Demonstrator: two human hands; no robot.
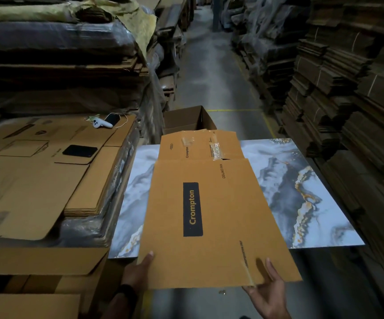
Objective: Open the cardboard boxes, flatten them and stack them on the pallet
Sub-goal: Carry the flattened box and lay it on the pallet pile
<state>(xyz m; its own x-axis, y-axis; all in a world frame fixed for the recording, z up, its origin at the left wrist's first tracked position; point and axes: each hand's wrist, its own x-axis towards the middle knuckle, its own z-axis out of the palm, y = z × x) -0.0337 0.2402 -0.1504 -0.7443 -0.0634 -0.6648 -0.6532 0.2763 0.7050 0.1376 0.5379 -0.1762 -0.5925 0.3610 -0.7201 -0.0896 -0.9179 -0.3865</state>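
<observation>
Cardboard sheets point(37, 180) piled at the left carry a black phone point(80, 151) and a white controller point(101, 123). Just right of them, the left hand point(140, 270) pinches the near left corner of the flattened box point(221, 215), thumb on top and fingers hidden beneath. The box overhangs the near edge of the marbled desk point(301, 192), with its long axis running away from the person and its flaps at the far end. Its black label reads "Crompton", with "CEILING FAN" beside it. The right hand point(267, 293) pinches the near right corner the same way.

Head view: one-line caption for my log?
Left hand and right hand hold a flattened Crompton box by its near edge over a marble-patterned board, beside stacked flat cardboard.
</observation>
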